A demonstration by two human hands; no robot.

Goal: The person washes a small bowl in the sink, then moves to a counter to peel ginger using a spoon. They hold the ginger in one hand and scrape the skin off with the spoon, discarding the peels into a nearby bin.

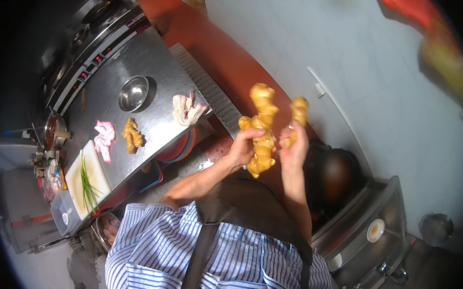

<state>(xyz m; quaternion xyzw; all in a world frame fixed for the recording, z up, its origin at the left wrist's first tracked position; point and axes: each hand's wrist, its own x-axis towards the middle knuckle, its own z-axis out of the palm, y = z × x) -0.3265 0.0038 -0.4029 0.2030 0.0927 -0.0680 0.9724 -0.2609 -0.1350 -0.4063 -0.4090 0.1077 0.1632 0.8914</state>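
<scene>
My left hand (pixel 244 147) grips a large, knobbly ginger root (pixel 263 126) that stands upright, its thumb across the middle. Beside it, my right hand (pixel 295 144) is closed around a smaller piece of ginger (pixel 299 109), whose upper part sticks out above the fingers. A gap separates the two pieces. On the steel counter at the left lie another ginger root (pixel 132 135), a pink-and-white cloth (pixel 104 136) and a white cloth (pixel 186 108) at the counter's edge.
A steel bowl (pixel 134 93) stands on the counter (pixel 157 60). Green stalks (pixel 86 185) lie on a white cutting board (pixel 81 175) at the near left. Cooking stations line the far left. To the right are a pale wall (pixel 278 32), a dark wok-like vessel (pixel 339 175) and a steel sink (pixel 390 210).
</scene>
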